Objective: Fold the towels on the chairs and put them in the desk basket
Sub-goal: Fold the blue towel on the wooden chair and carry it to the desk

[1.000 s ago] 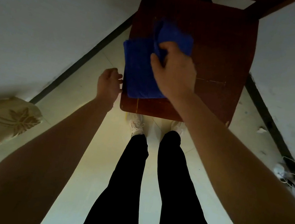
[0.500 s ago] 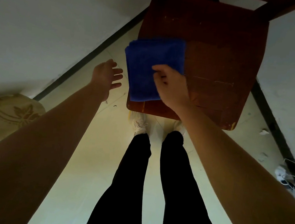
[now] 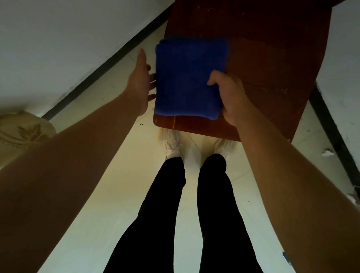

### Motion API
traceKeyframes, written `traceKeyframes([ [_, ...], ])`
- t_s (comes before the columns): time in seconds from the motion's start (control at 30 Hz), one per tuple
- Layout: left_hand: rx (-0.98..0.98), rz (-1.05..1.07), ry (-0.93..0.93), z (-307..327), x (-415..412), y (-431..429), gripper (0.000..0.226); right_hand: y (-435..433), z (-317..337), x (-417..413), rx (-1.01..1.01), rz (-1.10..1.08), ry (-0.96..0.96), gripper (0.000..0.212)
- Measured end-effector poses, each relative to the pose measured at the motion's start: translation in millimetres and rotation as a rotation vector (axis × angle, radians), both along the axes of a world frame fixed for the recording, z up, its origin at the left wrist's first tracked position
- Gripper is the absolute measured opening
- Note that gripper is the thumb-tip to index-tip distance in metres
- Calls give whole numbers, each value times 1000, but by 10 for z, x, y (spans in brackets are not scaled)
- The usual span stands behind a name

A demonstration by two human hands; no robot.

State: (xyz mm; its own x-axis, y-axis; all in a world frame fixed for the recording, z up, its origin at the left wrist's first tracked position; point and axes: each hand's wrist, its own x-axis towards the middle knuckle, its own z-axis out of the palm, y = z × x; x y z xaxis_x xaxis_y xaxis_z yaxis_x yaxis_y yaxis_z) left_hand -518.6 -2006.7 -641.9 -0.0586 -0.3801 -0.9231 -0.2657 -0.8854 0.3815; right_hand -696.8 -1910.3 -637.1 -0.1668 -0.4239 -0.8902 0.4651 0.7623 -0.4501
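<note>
Blue towel (image 3: 188, 76), folded square at front-left of chair seat (image 3: 275, 57), judged light, soft, floppy; left hand (image 3: 141, 81) fingers straight at its left edge, right hand (image 3: 229, 97) pinching its right edge, thumb on top; best lifted by both side edges.

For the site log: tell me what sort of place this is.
Probably a room in a home: a wooden chair with a folded towel, pale floor tiles, white walls with dark skirting.

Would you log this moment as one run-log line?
folded blue cloth towel: on red-brown wooden chair seat | left hand: open at left edge | right hand: grips right edge | basket: not in view
</note>
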Motion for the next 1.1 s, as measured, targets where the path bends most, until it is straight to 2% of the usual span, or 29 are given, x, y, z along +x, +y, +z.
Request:
traceKeyframes([
  [0.1,-13,1,-56,106,24,95,77,79,182,1,-150,-189,-295,30],
  [0.27,52,87,-12,412,-75,276,73,218,718,-168,-303,-309,-436,43],
  [0.37,258,224,325,751,-227,358,76,315,1187,-302,-343,-361,-455,47],
  [0.43,339,279,439,1020,-342,396,86,394,1479,-423,-330,-324,-432,51],
  [0.5,294,256,434,1296,-444,424,88,484,1662,-527,-249,-232,-327,52],
  [0.57,214,209,465,1677,-614,437,88,546,1892,-617,-153,-107,-131,49],
  [0.63,172,171,496,2023,-771,456,87,600,2133,-666,-127,-46,-23,47],
  [0.77,44,123,565,2881,-1014,524,85,781,2837,-850,-239,-113,93,38],
  [0.9,-67,24,629,3629,-1173,593,79,927,3515,-961,-319,-196,263,7],
  [1.03,-193,-158,698,4326,-1313,603,50,1015,4156,-986,-384,-309,391,13],
  [1.1,-240,-248,706,4668,-1391,610,43,1143,4512,-984,-435,-385,474,11],
])
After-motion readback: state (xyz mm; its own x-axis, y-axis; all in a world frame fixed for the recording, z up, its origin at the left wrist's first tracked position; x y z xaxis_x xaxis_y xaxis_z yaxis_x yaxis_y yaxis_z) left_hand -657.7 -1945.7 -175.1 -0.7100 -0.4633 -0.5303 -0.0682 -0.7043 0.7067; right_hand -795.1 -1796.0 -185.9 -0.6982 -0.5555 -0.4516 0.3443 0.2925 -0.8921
